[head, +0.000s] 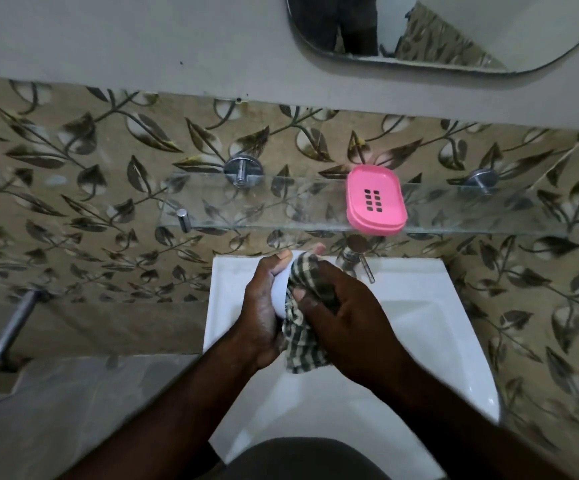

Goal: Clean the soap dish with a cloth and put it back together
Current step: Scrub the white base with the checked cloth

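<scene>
Wiping above the sink (419,306), probably to catch drips, the left grip (263,306) clamps a white piece (279,289), seemingly a dish part, while the right grip (343,317) pinches the checked cloth (301,337) against it; the pink tray (374,199) rests on the glass shelf (263,209) above the sink.

Pink soap dish (375,199) glossy plastic; shelf (246,209) clear glass; cloth (303,337) woven check; sink (419,299) glossy white.
</scene>
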